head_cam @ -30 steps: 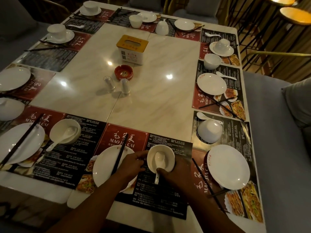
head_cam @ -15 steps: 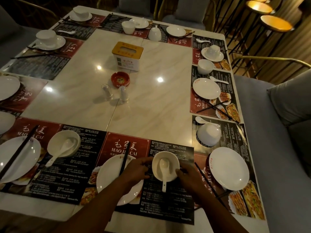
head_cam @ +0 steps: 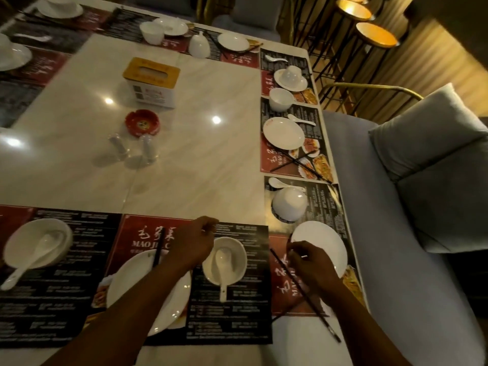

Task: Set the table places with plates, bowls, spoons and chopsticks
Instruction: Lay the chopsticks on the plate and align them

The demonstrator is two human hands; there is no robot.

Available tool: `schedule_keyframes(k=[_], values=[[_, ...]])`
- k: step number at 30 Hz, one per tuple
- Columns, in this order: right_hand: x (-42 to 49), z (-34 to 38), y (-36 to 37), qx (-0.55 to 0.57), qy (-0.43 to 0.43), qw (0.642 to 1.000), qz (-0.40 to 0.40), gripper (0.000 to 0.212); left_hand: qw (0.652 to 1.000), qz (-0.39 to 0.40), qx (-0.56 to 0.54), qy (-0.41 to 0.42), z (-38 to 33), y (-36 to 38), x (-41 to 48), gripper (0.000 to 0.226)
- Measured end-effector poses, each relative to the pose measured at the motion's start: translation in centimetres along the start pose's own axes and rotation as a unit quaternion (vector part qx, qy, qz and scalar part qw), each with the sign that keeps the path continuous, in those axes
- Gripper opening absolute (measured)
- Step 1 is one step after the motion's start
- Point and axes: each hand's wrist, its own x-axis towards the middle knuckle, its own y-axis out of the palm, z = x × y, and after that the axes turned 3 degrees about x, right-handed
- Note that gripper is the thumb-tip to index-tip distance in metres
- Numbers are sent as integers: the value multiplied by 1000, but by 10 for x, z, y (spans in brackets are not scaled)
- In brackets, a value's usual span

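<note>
Bowl (head_cam: 237, 250) beside left grip (head_cam: 191, 248), possibly touching

The plate (head_cam: 124, 278) is partly covered by the left forearm (head_cam: 148, 299); a far plate (head_cam: 13, 56) is cut by the left edge. Mat print (head_cam: 66, 299) is blurred. The right hand's (head_cam: 309, 262) grip cannot be told.

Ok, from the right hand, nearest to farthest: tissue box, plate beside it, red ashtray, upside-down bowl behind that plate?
1. Plate, beside the right hand.
2. Upside-down bowl, just beyond it.
3. Red ashtray, table middle.
4. Tissue box, farther back.
</note>
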Motion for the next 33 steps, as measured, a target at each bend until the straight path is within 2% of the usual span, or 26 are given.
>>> schedule_keyframes(k=[6,8,12,15,17,21,24,28,33], values=[[9,-51,-86,37,51,995,-82,15,994,37,68,80,-37,60,8,31],[16,-70,-109,24,58,995,-76,14,992,36,84,84,-47,86,6,30],[46,-98,-144,-4,34,999,-39,12,995,43,85,39,-64,135,1,17],[81,-111,-157,-39,-14,999,13,7,997,-5,80,-7,-73,168,-4,14],[107,-120,-160,-86,-56,993,64,17,995,-51,77,-36,-82,188,-13,10],[140,-118,-161,-190,-140,960,149,25,985,-123,89,-82,-94,221,-34,13],[157,-95,-159,-210,-178,944,181,25,981,-153,86,-85,-101,237,-46,11],[179,-65,-147,-234,-245,926,166,22,977,-169,93,-92,-95,244,-56,15],[197,-31,-127,-218,-290,922,132,34,977,-175,99,-76,-90,244,-57,11]])
